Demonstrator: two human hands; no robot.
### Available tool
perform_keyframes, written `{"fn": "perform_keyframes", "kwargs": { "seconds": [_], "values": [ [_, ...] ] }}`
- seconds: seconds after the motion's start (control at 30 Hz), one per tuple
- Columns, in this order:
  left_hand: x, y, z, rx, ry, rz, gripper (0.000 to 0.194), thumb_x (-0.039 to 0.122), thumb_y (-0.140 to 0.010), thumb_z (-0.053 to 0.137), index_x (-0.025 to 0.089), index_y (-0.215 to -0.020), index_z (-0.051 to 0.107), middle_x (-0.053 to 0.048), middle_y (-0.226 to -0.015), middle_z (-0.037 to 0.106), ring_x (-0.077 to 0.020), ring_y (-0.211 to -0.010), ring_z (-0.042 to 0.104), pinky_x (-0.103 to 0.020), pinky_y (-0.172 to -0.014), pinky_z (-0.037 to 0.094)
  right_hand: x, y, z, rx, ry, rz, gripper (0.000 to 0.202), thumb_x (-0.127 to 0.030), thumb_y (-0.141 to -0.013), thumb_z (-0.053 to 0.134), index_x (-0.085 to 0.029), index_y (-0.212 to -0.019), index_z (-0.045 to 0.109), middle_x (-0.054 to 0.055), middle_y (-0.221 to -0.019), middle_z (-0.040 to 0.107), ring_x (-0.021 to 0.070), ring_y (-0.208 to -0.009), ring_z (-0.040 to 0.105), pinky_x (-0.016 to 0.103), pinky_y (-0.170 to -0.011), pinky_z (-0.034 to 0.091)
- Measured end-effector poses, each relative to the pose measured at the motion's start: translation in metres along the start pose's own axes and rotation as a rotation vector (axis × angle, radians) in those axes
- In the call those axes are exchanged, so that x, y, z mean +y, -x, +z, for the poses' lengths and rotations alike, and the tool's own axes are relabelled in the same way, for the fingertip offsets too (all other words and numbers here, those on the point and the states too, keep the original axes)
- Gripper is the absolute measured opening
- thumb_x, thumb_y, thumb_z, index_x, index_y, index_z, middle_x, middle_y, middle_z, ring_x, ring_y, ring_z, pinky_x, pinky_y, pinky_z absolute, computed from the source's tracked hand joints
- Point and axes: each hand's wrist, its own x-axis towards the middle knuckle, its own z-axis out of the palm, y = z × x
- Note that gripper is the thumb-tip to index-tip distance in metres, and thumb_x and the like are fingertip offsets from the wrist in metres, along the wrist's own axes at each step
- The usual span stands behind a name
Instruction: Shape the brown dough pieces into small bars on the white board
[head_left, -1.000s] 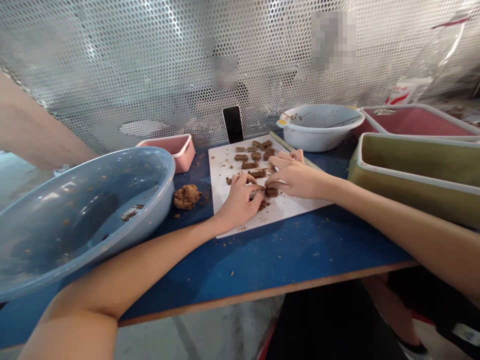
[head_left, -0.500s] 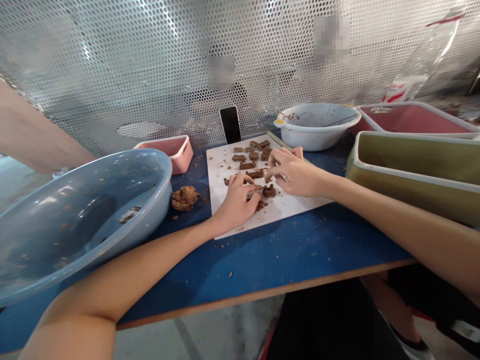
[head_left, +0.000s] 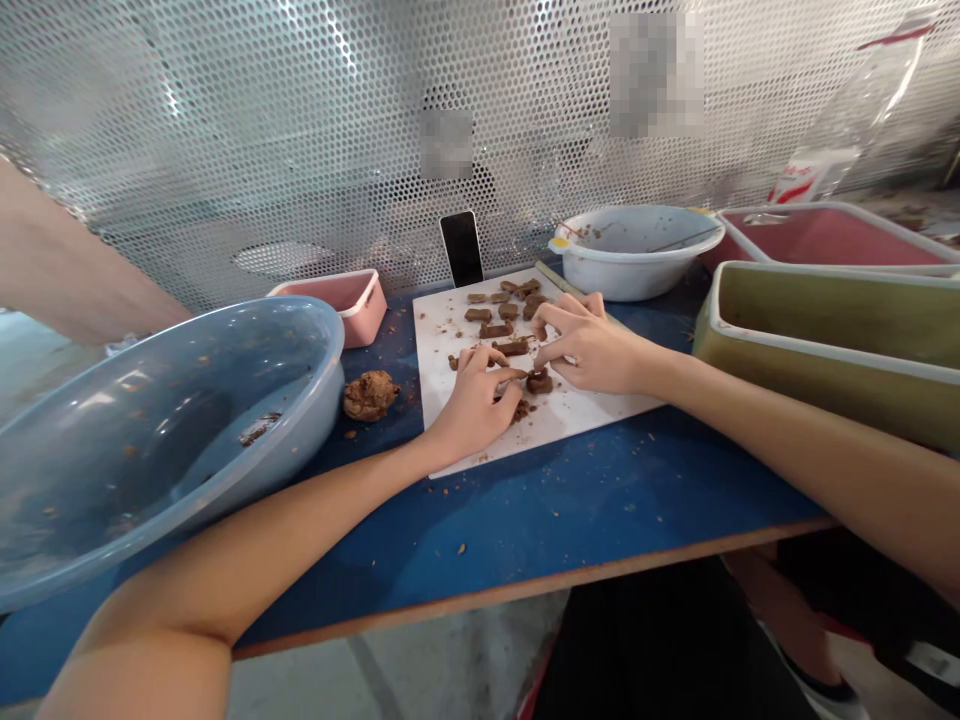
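A white board (head_left: pixel 450 440) lies on the blue table, with several small brown clay pieces on it, among them a bar-shaped piece (head_left: pixel 496 331). My left hand (head_left: pixel 478 400) rests over the board's near part, its index fingertip at the left side of a small brown clay piece (head_left: pixel 539 382). From the right, my right hand (head_left: pixel 577 345) reaches over the same piece, thumb and fingers apart, a fingertip touching or almost touching its top. Neither hand has lifted anything. Crumbs lie beside my left fingers.
A big blue basin (head_left: pixel 315 400) and a clay lump (head_left: pixel 371 396) are at left, near a pink box (head_left: pixel 365 318). A phone (head_left: pixel 461 250) leans behind the board. At right stand a white basin (head_left: pixel 634 275), a green box (head_left: pixel 825 385) and a pink tray (head_left: pixel 847 240).
My right hand's fingers have moved slightly down onto the small clay piece. My left hand has stayed almost in place.
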Motion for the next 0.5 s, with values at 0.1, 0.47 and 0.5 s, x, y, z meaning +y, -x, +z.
{"fn": "perform_keyframes", "kwargs": {
  "seconds": [0.1, 0.47, 0.5],
  "values": [
    [0.0017, -0.0003, -0.0017, -0.006, 0.009, 0.004, 0.032, 0.021, -0.11, 0.056, 0.026, -0.111, 0.088, -0.011, -0.127, 0.064, -0.0323, -0.128, 0.053, -0.057, -0.12, 0.047, 0.0008, 0.0008, 0.0014, 0.017, 0.007, -0.02, 0.038, -0.012, -0.099, 0.055, -0.026, -0.087, 0.087, 0.011, -0.123, 0.063, 0.0293, -0.112, 0.046, 0.047, -0.093, 0.026],
    [0.0, -0.0001, -0.0001, 0.007, 0.02, 0.009, 0.033, 0.021, -0.109, 0.055, 0.026, -0.114, 0.088, -0.01, -0.129, 0.063, -0.0321, -0.131, 0.052, -0.057, -0.123, 0.045, 0.0004, 0.0009, 0.0022, 0.047, -0.013, -0.009, 0.04, -0.013, -0.099, 0.052, -0.026, -0.086, 0.087, 0.011, -0.121, 0.061, 0.0288, -0.112, 0.046, 0.048, -0.094, 0.027],
    [-0.0006, -0.0002, 0.0004, 0.018, 0.024, 0.003, 0.033, 0.02, -0.109, 0.055, 0.026, -0.114, 0.088, -0.01, -0.129, 0.064, -0.0318, -0.131, 0.052, -0.057, -0.123, 0.045, 0.0009, 0.001, 0.0026, 0.052, -0.013, -0.003, 0.04, -0.013, -0.099, 0.052, -0.025, -0.086, 0.087, 0.011, -0.121, 0.061, 0.0287, -0.112, 0.046, 0.048, -0.095, 0.027]
  ]
}}
